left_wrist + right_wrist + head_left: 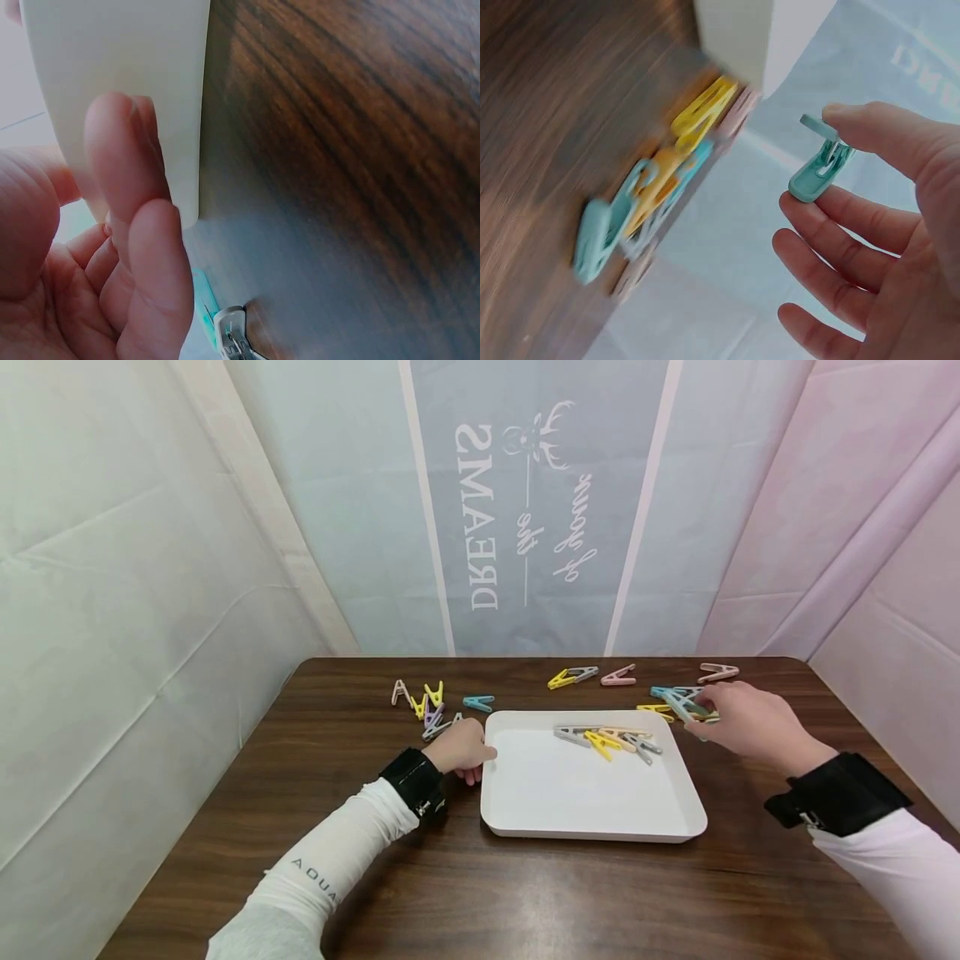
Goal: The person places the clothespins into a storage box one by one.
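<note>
A white rectangular tray (570, 797) lies on the dark wooden table. My left hand (460, 746) grips its left rim, thumb over the edge and fingers against the outer wall (161, 60). Several grey, yellow and peach clothespins (602, 743) lie in the far part of the tray. Off the tray's far right corner, my right hand (753, 720) pinches a light teal clothespin (817, 171) between thumb and fingertips, above the table. Behind it, the right wrist view shows another teal clothespin (592, 238), an orange clothespin (656, 184) and a yellow clothespin (705, 112) on the table.
Left of the tray lie a purple clothespin (433, 715), a blue clothespin (478, 702) and several others. Along the back edge are a yellow clothespin (560, 679) and pink clothespins (619, 676). A printed curtain (360, 510) hangs behind the table (525, 902).
</note>
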Demonstrator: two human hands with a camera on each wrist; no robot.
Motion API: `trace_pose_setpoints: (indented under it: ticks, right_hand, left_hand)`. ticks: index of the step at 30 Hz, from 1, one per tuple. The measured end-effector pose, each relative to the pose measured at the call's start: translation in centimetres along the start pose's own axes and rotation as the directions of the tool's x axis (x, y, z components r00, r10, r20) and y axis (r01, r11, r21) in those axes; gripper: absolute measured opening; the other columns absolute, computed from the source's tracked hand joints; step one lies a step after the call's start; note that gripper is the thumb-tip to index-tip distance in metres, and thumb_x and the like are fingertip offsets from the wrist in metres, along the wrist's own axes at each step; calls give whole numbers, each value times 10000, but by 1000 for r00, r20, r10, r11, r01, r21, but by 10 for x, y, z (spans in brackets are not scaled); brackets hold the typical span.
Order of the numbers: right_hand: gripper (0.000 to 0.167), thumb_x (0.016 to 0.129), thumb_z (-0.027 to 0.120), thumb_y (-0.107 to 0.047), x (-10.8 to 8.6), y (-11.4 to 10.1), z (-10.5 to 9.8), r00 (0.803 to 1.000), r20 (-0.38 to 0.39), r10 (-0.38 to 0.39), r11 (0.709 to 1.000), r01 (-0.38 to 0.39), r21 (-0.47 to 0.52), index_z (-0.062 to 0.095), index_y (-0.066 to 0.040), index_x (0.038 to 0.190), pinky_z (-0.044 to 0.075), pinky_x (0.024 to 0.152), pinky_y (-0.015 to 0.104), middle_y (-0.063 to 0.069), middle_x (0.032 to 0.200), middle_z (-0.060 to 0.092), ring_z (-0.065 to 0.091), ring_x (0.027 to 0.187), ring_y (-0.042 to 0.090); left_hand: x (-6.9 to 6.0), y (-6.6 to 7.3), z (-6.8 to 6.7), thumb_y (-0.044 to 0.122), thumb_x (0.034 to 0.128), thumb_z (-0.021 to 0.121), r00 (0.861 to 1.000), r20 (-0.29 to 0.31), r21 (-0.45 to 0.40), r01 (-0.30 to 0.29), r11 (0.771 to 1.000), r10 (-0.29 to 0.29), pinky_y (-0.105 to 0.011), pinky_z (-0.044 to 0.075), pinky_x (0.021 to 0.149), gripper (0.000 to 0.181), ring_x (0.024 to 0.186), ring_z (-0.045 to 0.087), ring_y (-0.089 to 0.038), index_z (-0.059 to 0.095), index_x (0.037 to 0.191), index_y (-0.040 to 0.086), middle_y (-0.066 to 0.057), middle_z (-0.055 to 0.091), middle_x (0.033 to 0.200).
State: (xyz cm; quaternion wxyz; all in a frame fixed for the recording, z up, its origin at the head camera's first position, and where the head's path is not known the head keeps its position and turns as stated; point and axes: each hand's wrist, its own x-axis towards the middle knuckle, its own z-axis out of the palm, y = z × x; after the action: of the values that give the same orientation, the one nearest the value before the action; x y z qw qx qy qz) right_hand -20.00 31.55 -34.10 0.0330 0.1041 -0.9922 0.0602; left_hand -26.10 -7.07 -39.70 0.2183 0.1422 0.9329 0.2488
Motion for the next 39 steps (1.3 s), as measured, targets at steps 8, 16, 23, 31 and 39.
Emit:
trace_pose_setpoints:
  ticks: [8, 16, 23, 31, 39]
  right_hand:
    - [359, 792, 791, -266, -4, -38, 14, 996, 24, -86, 996, 86, -11, 695, -1, 1013, 417, 503, 307, 75, 848, 665, 530, 664, 161]
    - [304, 782, 805, -254, -4, -58, 30, 986, 66, -151, 988, 153, -20, 703, -30, 960, 423, 513, 289, 45, 817, 647, 516, 657, 155]
    - [315, 783, 807, -273, -1, -65, 42, 978, 89, -187, 978, 194, -82, 708, -24, 950, 433, 525, 305, 36, 775, 615, 509, 665, 165]
    - [372, 777, 814, -307, 2, -66, 51, 980, 109, -166, 974, 180, -140, 707, -12, 979, 420, 541, 315, 59, 781, 616, 476, 661, 184]
    - [389, 762, 821, -338, 4, -68, 55, 978, 92, -186, 959, 201, -201, 707, -14, 944, 440, 615, 374, 53, 773, 612, 488, 705, 219]
  left_hand:
    - [1, -2, 2, 164, 944, 598, 1000, -6, -2, -15, 1000, 15, -258, 483, 433, 416, 428, 616, -140, 640, 554, 28, -39, 624, 491]
    - [0, -6, 3, 142, 940, 587, 996, -23, -9, -84, 996, 84, -263, 474, 409, 443, 401, 601, -137, 627, 512, 37, -38, 608, 468]
    - [0, -5, 3, 151, 934, 596, 997, -28, -9, -70, 997, 70, -256, 460, 402, 440, 412, 610, -153, 607, 508, 41, -40, 610, 471]
    - [0, -4, 2, 153, 929, 597, 998, -29, -2, -63, 998, 63, -257, 460, 407, 432, 414, 611, -152, 608, 512, 40, -38, 612, 473]
    - [-1, -3, 2, 153, 928, 596, 998, -31, 8, -51, 999, 51, -254, 459, 409, 427, 418, 614, -152, 616, 518, 37, -35, 610, 471]
